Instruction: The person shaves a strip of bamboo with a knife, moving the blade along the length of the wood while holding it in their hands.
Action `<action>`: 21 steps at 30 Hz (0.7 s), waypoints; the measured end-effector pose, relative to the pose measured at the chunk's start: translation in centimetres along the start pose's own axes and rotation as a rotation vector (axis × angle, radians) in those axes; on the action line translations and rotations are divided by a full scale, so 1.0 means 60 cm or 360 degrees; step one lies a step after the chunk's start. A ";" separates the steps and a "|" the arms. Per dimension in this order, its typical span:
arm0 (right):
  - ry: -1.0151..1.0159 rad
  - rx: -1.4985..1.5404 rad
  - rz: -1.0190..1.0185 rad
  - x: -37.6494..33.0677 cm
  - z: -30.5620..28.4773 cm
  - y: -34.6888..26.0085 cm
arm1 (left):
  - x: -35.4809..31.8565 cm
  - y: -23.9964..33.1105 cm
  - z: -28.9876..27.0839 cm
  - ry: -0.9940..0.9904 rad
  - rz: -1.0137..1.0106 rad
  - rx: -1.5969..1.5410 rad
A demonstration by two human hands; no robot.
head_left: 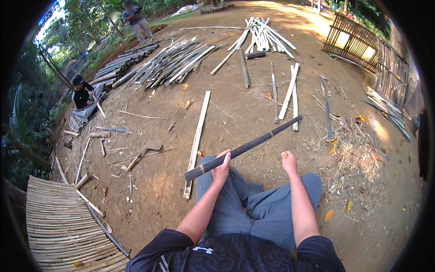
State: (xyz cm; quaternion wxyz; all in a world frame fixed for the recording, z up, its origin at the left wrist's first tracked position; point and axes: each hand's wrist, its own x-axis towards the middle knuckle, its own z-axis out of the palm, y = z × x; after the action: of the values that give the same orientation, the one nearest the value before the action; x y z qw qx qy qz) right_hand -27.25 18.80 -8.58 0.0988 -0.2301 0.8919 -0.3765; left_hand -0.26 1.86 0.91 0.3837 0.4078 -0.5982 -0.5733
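My left hand (220,172) is closed around a dark split bamboo piece (253,143), near its lower left end. The piece slants up to the right over my lap, with pale rings at its joints. My right hand (290,164), closed in a fist, is just below and apart from the bamboo's right part. From it a thin, blade-like tool (279,146) points up toward the bamboo, with a bit of orange showing at the grip. Its exact kind is too small to make out. Beside my left knee lies a long pale bamboo slat (198,140).
Pale slats (288,93) and dark strips (326,106) lie ahead. Farther off are a heap of split bamboo (174,61) and a pale stack (262,36). A wooden-handled blade (136,159) lies left, near a bamboo mat (63,226). One person (84,97) sits; another (136,20) stands.
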 end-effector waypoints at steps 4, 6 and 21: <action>-0.0092 0.0149 0.0121 0.006 -0.005 0.025 | 0.000 0.005 0.002 -0.0111 0.0014 -0.0082; -0.0115 0.0178 0.0136 0.000 -0.008 0.025 | 0.002 0.004 -0.006 -0.0144 0.0063 -0.0068; -0.0464 0.1807 0.0826 -0.186 -0.089 -0.048 | -0.042 0.022 -0.027 -0.0474 0.0820 0.0509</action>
State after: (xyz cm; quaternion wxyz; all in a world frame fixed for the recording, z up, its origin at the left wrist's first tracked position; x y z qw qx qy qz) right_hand -18.42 25.79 -2.78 0.4135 0.0328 0.5578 -0.7189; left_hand 2.10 3.64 2.35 0.3556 0.2101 -0.8134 -0.4097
